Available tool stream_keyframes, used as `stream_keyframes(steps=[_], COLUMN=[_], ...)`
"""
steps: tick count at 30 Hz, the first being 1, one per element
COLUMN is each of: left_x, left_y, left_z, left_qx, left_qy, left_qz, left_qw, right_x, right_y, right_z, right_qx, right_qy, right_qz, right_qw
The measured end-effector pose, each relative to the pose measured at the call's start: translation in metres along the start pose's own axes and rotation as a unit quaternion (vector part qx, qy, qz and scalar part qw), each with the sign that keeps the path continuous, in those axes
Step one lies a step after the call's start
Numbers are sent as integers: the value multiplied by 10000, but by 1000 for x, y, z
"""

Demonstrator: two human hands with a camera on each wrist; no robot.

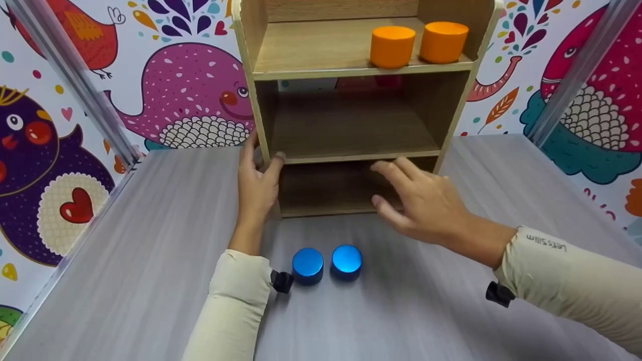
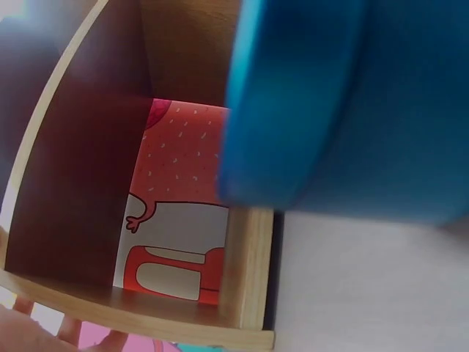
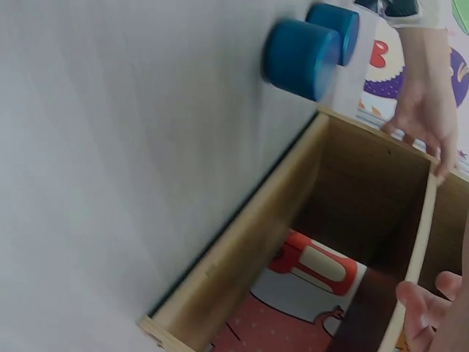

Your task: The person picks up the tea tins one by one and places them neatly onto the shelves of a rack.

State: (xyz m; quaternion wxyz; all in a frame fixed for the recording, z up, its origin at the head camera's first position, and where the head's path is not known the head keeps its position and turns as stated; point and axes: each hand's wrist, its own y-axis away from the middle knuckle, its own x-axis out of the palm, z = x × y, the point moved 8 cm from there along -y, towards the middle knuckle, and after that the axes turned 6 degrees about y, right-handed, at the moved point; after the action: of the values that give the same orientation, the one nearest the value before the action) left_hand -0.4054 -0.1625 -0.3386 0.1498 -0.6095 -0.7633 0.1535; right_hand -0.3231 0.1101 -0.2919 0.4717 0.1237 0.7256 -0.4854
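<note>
Two blue cylinders sit side by side on the grey table (image 1: pixel 150 240) in the lower middle of the head view: the left blue cylinder (image 1: pixel 307 265) and the right blue cylinder (image 1: pixel 346 261), just apart from each other, just in front of the wooden shelf unit (image 1: pixel 351 150). Neither hand is on them. The left hand (image 1: pixel 258 178) is up at the shelf unit's left upright, middle left of the frame, thumb hooked on the front edge of the side panel and fingers wrapped round its outer face, gripping the wood. The left blue cylinder lies just beside that arm's sleeve, below the hand. The right hand (image 1: pixel 421 200) hovers at the mouth of the bottom compartment, right of centre, fingers spread and loosely bent, holding nothing; the right blue cylinder lies down and to the left of it, near but clear. The hands are apart, one at each side of the lower shelf opening. In the right wrist view the blue cylinders show at the top, with the left hand on the panel edge at the right. Up top, two orange cylinders (image 1: pixel 392 46) stand on the upper shelf, right side.
</note>
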Motion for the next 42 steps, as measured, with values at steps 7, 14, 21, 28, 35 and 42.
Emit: stream_keyframes(steps=[7, 14, 21, 28, 35, 42], left_x=[1, -2, -2, -1, 0, 1], left_y=[0, 0, 0, -1, 0, 1], left_z=[0, -1, -1, 0, 0, -5], left_qx=[48, 105, 119, 77, 69, 6], left_qy=[71, 19, 29, 61, 60, 30], left_qz=[8, -48, -66, -32, -19, -35], left_qw=[10000, 9999, 9999, 9999, 10000, 10000], right_x=[23, 41, 56, 65, 73, 78], right_y=[15, 28, 41, 47, 53, 57], right_z=[13, 25, 36, 45, 50, 55], right_qx=[-169, -244, -395, -639, -835, -993], right_qy=[-57, -252, -721, -878, -942, -896], right_qz=[519, 903, 1177, 1197, 1213, 1164], right_qw=[9985, 9953, 9896, 9869, 9846, 9842])
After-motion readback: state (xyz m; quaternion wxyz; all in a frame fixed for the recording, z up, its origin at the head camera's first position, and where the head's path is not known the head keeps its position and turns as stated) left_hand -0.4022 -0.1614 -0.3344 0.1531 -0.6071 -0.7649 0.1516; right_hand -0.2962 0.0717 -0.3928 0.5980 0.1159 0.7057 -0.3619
